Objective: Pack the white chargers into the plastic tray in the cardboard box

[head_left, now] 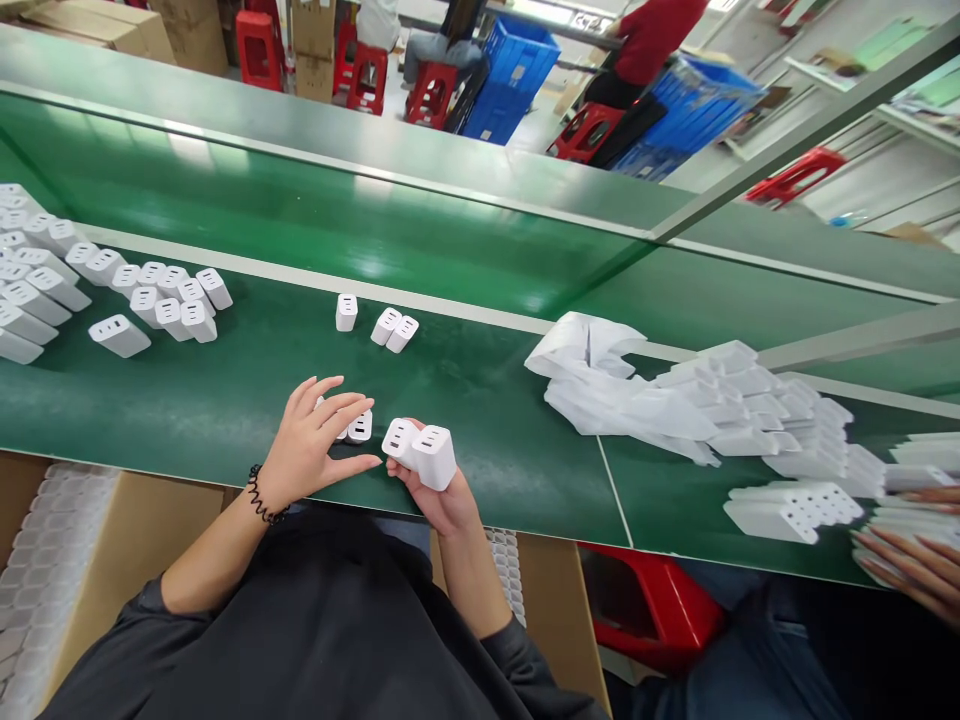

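Note:
My right hand point(452, 512) holds two white USB charger blocks side by side, a left charger point(400, 440) and a nearer right charger point(436, 457), with their port faces turned up. My left hand point(311, 440) is open, its fingers spread and its thumb apart, over another white charger point(361, 427) that stands on the green bench point(487, 400). Part of a further charger beside that one is hidden behind the fingers. Farther back stand a single charger point(346, 312) and a touching pair of chargers point(395, 330).
Many white chargers point(34, 290) crowd the bench's left end. Crumpled white wrapping point(600, 385) and stacked white pieces point(750, 400) lie to the right. A co-worker's hands point(915, 545) rest on white parts at far right. Cardboard boxes point(157, 560) stand below the front edge.

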